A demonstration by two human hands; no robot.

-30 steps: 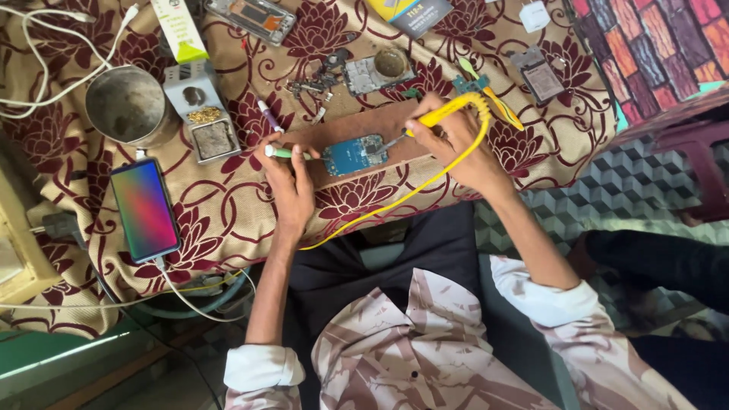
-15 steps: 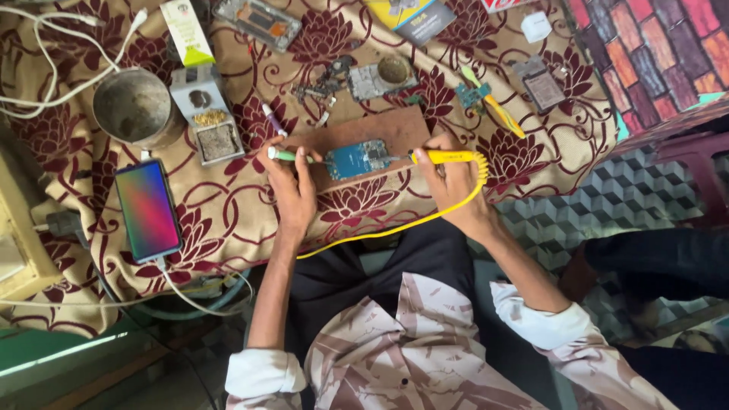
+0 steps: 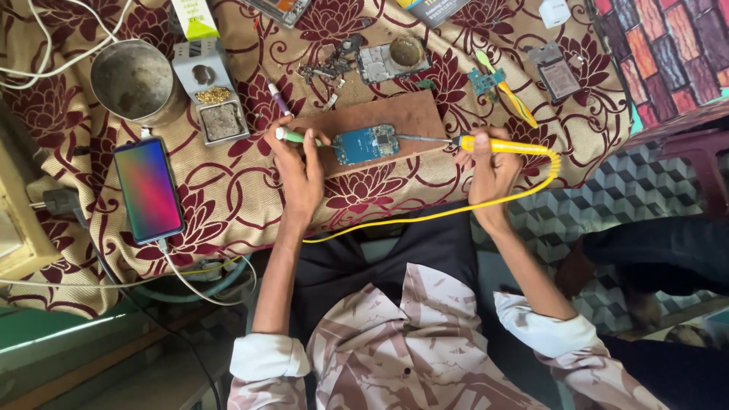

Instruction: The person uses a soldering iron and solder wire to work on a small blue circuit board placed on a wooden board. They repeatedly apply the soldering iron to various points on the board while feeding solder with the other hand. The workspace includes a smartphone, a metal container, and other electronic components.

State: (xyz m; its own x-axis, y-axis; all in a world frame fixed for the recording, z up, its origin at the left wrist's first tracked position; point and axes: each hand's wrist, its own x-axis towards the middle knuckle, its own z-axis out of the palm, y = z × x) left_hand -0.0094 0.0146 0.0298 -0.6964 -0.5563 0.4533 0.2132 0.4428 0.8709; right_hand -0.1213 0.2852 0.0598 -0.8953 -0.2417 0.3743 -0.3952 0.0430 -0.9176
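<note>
Blue circuit board [image 3: 366, 143] worked on the wooden block [image 3: 395, 121]
Board flanked by both hands: green-tipped tool [image 3: 292, 137] gripped by left hand [image 3: 298, 171], yellow soldering iron [image 3: 493, 144] gripped by right hand [image 3: 492, 168]

right hand [image 3: 492, 168] drawn back rightward, soldering iron [image 3: 486, 143] levelled, yellow cord [image 3: 456, 212] straightened

Blue phone circuit board [image 3: 365, 143] lying flat on a brown wooden block [image 3: 380, 121], yellow-handled soldering iron [image 3: 497, 144] at its 3 o'clock, tip touching board edge, green-handled tool [image 3: 292, 137] at 9 o'clock

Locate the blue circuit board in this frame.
In the head view the blue circuit board lies on the brown wooden board, centre of the table, between the left hand and right hand.
</note>
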